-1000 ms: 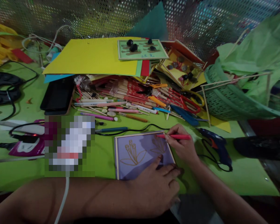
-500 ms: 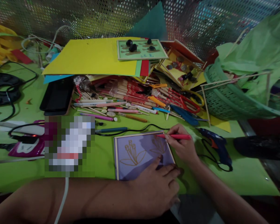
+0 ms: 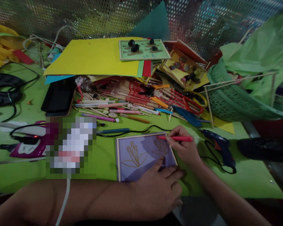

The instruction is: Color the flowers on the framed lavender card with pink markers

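A purple card [image 3: 141, 153] framed with thin wooden sticks lies on the green table [image 3: 103, 160] in front of me. It bears two yellow flower outlines. My right hand [image 3: 182, 147] grips a red pen [image 3: 176, 138], its tip on the right-hand flower near the card's upper right corner. My left hand [image 3: 158, 188] lies on the card's lower right corner, fingers spread flat, pressing it down. My left forearm crosses the bottom of the view.
Pens, markers and wooden sticks [image 3: 122, 103] lie scattered behind the card. Yellow paper sheets [image 3: 91, 56] and a green framed card [image 3: 143, 50] are stacked at the back. A blue glue gun [image 3: 218, 144] lies at right, a green basket [image 3: 228, 97] beyond it, a black phone [image 3: 58, 95] at left.
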`<state>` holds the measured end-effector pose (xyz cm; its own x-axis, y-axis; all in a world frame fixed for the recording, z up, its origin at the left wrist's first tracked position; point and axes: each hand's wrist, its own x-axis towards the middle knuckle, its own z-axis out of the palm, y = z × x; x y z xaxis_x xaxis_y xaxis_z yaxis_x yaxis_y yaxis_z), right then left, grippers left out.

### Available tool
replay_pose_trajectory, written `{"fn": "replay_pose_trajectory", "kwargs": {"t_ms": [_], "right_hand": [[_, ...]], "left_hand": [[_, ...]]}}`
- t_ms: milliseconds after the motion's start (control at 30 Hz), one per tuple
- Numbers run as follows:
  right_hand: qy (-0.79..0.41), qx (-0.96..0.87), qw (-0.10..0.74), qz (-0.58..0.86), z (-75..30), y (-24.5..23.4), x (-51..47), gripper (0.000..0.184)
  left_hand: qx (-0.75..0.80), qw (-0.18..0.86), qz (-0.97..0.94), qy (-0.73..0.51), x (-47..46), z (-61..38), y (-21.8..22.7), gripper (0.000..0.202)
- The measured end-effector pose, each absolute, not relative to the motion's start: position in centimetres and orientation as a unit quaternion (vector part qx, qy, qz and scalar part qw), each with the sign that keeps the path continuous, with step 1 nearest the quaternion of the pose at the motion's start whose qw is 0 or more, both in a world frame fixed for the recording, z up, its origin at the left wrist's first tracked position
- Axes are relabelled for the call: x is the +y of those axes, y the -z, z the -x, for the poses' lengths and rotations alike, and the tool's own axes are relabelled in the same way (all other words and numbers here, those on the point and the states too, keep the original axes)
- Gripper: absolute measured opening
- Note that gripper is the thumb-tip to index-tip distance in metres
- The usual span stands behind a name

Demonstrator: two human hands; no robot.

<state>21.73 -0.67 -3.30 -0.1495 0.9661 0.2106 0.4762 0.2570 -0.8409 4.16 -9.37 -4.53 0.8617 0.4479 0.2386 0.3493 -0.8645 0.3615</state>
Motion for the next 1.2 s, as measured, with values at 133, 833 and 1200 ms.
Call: {"fn": "replay_pose_trajectory", "kwargs": {"t_ms": [133, 833, 1200], "right_hand": [[-0.317, -0.685, 0.392, 0.526, -21.65, 3.24, -0.7, 0.01], [-0.319, -0.677, 0.395, 0.532, -21.74, 3.31, -0.77, 0.01], [-0.32, -0.688, 0.381, 0.529, -21.78, 3.43, -0.78, 0.009]], "left_hand": [[0.21, 0.154, -0.952, -0.161, -9.3, -4.12, 4.39, 0.039], [0.208, 0.147, -0.955, -0.155, -9.31, -4.05, 4.52, 0.04], [0.208, 0.145, -0.954, -0.162, -9.36, -4.1, 4.56, 0.038]]}}
